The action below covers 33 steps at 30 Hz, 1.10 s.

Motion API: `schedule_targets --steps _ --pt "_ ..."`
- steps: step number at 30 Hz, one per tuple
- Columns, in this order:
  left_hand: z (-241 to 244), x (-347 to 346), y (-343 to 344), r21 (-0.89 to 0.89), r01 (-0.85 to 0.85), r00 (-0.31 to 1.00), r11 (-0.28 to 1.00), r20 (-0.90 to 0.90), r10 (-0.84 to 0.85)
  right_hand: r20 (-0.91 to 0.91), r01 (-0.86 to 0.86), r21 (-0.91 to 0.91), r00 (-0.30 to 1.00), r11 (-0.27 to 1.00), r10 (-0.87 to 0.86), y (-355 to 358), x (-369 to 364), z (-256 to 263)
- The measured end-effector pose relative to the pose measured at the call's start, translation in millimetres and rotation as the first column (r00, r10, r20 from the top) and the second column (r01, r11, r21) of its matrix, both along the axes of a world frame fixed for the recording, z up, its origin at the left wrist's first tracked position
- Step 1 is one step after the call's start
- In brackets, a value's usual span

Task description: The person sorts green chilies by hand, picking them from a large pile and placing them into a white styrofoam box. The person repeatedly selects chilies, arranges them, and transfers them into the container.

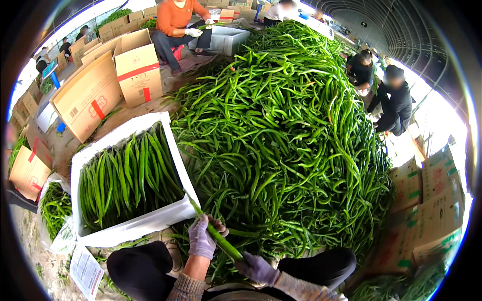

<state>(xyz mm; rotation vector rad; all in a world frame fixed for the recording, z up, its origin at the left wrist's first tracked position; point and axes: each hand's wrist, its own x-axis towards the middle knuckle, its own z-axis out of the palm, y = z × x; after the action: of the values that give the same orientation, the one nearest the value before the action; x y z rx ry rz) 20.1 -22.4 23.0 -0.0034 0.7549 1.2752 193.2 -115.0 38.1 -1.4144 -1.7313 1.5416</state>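
A long green chili pepper [225,244] lies slantwise between my two gloved hands. My left hand [203,235], in a pale purple knit glove, grips it around the middle. At its lower right end, my right hand [258,268] in a matching glove has its fingers closed on the pepper. Left of my hands stands a white foam box [139,225], in which long green peppers [128,173] lie side by side in neat rows. A large heap of loose green peppers [278,150] rises directly in front of me, reaching down to my knees.
Cardboard cartons [137,75] stand beyond the foam box, and more cartons [425,203] stack at the right. A plastic bag of peppers [56,207] sits left of the box, near a printed sheet [86,271]. A person in orange [177,22] sits by a grey tub [229,39]; others crouch right of the heap.
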Motion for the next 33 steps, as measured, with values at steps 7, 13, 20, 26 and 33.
schedule_targets --steps 7,13,20,26,33 --pt "27.6 25.0 -24.9 0.018 0.297 0.921 0.955 0.258 -0.292 0.103 -0.278 -0.062 0.953 0.959 0.283 0.6 8.5 13.8" --pt "63.3 -7.4 11.7 0.128 0.025 0.991 0.991 -0.134 -0.008 0.764 -0.635 -0.097 0.446 0.766 0.466 125.8 78.1 20.0" --pt "7.8 3.8 20.6 -0.183 0.046 0.948 0.982 -0.303 -0.101 0.904 -0.041 0.365 0.256 0.93 -0.343 373.2 106.2 -111.1" --pt "1.8 -4.9 23.9 -0.187 0.119 0.959 0.975 -0.234 -0.162 0.786 0.069 0.333 0.53 0.94 -0.318 379.2 136.9 -127.6" --pt "19.4 -0.1 17.2 -0.174 0.066 0.978 0.982 -0.182 -0.099 0.601 -0.074 0.456 0.761 0.887 -0.246 277.7 134.8 -29.6"
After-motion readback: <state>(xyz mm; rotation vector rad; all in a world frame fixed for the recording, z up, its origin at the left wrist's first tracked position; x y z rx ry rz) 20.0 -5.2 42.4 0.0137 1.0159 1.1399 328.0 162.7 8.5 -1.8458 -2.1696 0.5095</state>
